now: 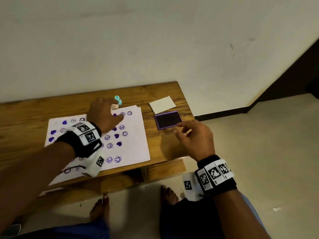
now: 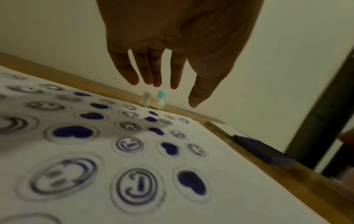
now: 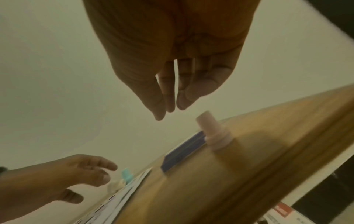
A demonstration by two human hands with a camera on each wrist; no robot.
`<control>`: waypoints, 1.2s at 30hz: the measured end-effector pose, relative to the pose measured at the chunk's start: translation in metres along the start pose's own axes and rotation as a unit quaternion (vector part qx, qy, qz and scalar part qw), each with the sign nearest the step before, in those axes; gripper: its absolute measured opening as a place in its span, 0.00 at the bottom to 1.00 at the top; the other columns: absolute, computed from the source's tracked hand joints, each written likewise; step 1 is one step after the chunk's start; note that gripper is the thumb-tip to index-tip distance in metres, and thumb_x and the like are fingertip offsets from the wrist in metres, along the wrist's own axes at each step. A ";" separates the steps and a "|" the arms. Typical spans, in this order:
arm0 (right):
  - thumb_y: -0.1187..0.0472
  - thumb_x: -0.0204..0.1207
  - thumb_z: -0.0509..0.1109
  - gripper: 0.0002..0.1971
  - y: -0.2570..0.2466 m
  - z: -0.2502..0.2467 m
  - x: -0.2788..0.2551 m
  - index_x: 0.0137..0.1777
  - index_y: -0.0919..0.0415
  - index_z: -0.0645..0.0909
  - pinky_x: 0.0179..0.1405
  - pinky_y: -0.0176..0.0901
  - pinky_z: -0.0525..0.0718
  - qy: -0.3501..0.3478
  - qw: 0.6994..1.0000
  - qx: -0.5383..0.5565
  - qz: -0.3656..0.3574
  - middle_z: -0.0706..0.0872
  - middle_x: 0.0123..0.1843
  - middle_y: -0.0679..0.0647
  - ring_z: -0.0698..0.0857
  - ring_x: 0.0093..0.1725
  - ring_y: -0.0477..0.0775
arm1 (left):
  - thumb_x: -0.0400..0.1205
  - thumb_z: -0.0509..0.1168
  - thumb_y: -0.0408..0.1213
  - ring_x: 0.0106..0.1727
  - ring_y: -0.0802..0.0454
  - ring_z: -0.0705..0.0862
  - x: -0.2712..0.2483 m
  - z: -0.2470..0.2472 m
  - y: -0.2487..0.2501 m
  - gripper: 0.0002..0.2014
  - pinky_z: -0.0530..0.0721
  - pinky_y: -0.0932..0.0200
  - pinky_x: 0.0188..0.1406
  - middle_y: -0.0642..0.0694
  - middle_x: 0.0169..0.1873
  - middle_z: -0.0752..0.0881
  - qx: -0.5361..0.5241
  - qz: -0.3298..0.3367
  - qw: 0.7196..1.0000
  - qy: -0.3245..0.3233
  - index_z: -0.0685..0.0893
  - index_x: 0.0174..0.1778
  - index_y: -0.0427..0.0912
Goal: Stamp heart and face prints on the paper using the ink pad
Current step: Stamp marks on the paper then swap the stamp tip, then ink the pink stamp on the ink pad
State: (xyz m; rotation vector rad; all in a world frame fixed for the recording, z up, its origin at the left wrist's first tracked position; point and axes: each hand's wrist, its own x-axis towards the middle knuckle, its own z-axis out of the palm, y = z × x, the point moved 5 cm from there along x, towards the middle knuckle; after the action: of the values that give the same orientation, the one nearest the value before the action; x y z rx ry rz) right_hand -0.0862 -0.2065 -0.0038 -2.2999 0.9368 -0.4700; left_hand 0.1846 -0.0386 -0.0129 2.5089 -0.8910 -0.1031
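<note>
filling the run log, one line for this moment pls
left hand: open over stamps | right hand: open above pink stamp | ink pad: uncovered

Head view: high, looking steeply down on the desk (image 1: 160, 94), wall beyond. Left wrist view: low, close over the paper (image 2: 220, 151), facing the far wall. Right wrist view: low at the desk's right edge, facing left. All three share the ink pad (image 1: 168, 120) and the teal stamp (image 1: 118, 99).
</note>
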 end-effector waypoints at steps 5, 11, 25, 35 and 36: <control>0.48 0.74 0.77 0.18 0.025 -0.012 -0.005 0.64 0.46 0.85 0.47 0.46 0.86 0.033 0.998 0.023 0.038 0.82 0.56 0.48 0.86 0.48 0.52 | 0.69 0.74 0.57 0.66 0.37 0.77 -0.008 0.010 0.007 0.26 0.78 0.44 0.63 0.41 0.62 0.80 0.074 -0.048 0.996 -0.005 0.83 0.61 0.51; 0.49 0.76 0.75 0.17 0.021 -0.006 0.002 0.64 0.49 0.86 0.50 0.45 0.85 0.033 0.998 0.043 0.022 0.83 0.60 0.50 0.86 0.50 0.52 | 0.68 0.78 0.42 0.60 0.38 0.84 0.012 -0.013 -0.009 0.21 0.80 0.47 0.62 0.39 0.56 0.88 0.023 -0.047 0.998 0.027 0.88 0.57 0.45; 0.50 0.78 0.72 0.15 0.011 0.015 0.004 0.64 0.50 0.85 0.50 0.45 0.82 -0.016 0.993 -0.108 0.034 0.82 0.64 0.52 0.86 0.56 0.57 | 0.71 0.76 0.32 0.52 0.40 0.86 0.040 -0.005 -0.022 0.14 0.78 0.54 0.52 0.42 0.51 0.90 0.059 -0.005 0.997 -0.054 0.90 0.53 0.44; 0.58 0.76 0.75 0.12 0.001 0.029 0.007 0.58 0.56 0.88 0.53 0.37 0.77 -0.041 0.997 -0.058 -0.034 0.86 0.62 0.52 0.85 0.59 0.53 | 0.73 0.77 0.36 0.55 0.43 0.87 0.049 -0.009 -0.049 0.13 0.78 0.58 0.53 0.39 0.52 0.91 -0.088 -0.171 0.981 0.012 0.87 0.52 0.40; 0.58 0.75 0.75 0.12 0.000 0.032 0.006 0.58 0.56 0.88 0.54 0.37 0.78 -0.051 0.996 -0.055 -0.048 0.86 0.62 0.52 0.85 0.60 0.53 | 0.73 0.77 0.37 0.55 0.44 0.88 0.049 -0.009 -0.050 0.13 0.78 0.58 0.53 0.39 0.52 0.91 -0.090 -0.173 0.981 0.010 0.87 0.52 0.41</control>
State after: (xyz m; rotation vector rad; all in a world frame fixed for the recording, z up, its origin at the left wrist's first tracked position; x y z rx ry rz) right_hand -0.0651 -0.1983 -0.0269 -2.4514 0.8245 -0.3446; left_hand 0.2539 -0.0314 -0.0239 2.4633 -0.4084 -0.2582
